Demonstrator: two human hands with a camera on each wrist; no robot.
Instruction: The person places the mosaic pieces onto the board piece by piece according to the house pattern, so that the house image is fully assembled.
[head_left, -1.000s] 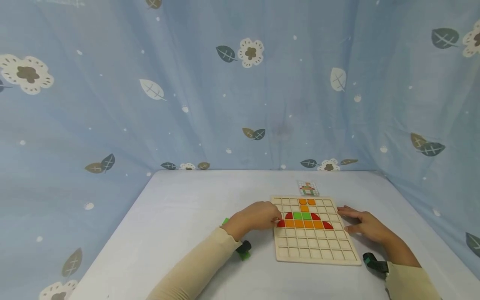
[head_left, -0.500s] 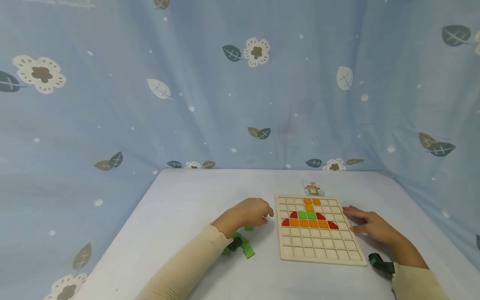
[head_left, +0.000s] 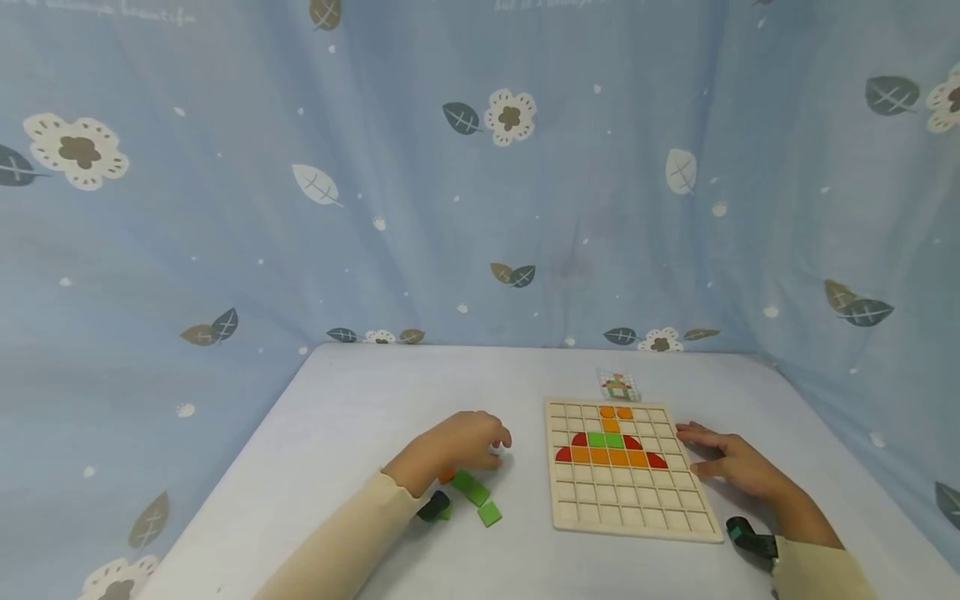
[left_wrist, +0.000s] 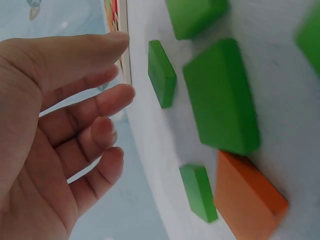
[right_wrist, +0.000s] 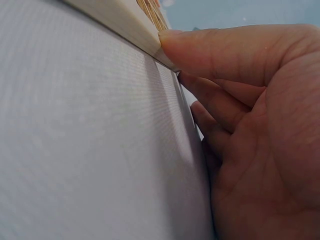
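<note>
My left hand (head_left: 463, 442) hovers over loose pieces left of the board, its fingers slightly bent and holding nothing. In the left wrist view several green blocks (left_wrist: 217, 97) and an orange block (left_wrist: 250, 195) lie beside that hand. A pale wooden grid board (head_left: 633, 504) carries a pattern: two orange discs (head_left: 616, 412), an orange square (head_left: 611, 426), a green pair (head_left: 604, 440), and an orange row (head_left: 609, 457) with red rounded pieces (head_left: 657, 460) at the ends. My right hand (head_left: 738, 468) rests at the board's right edge; in the right wrist view its thumb touches the side.
A small picture card (head_left: 618, 385) with a coloured figure on a grid lies behind the board. Black wrist camera mounts (head_left: 742, 533) sit at both wrists. A patterned blue curtain (head_left: 420, 208) hangs behind the white table (head_left: 405, 375).
My left hand has let go at the board's left edge and moved left over the loose green pieces. A red piece stays on the board there. My right hand has stayed at the right edge.
</note>
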